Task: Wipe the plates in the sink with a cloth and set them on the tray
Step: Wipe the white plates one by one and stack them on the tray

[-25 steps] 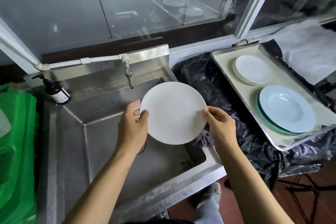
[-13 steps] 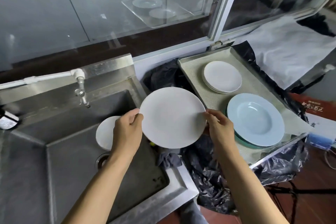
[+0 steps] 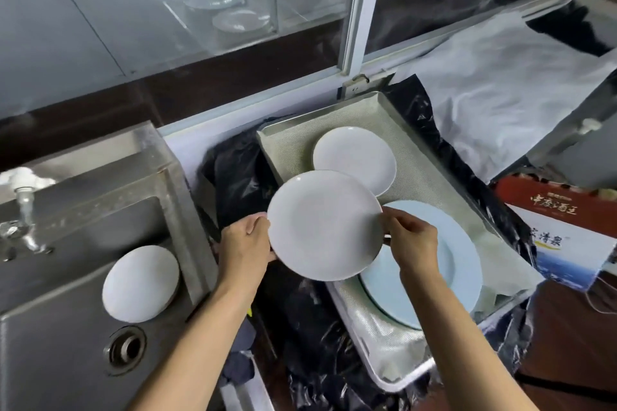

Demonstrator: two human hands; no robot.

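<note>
Held over the tray's [image 3: 414,130] near-left edge: white plate [image 3: 324,225], pinched at 9 o'clock by left hand [image 3: 245,248], at 3 o'clock by right hand [image 3: 414,243] fingers. Second plate [image 3: 140,284] leaning in sink [image 3: 66,360].

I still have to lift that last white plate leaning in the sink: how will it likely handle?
The white plate looks rigid and glazed, so probably slippery if wet and breakable if knocked against the steel sink. It leans on the sink wall, so a push may slide it flat. It looks small, likely light enough for one hand.
</note>
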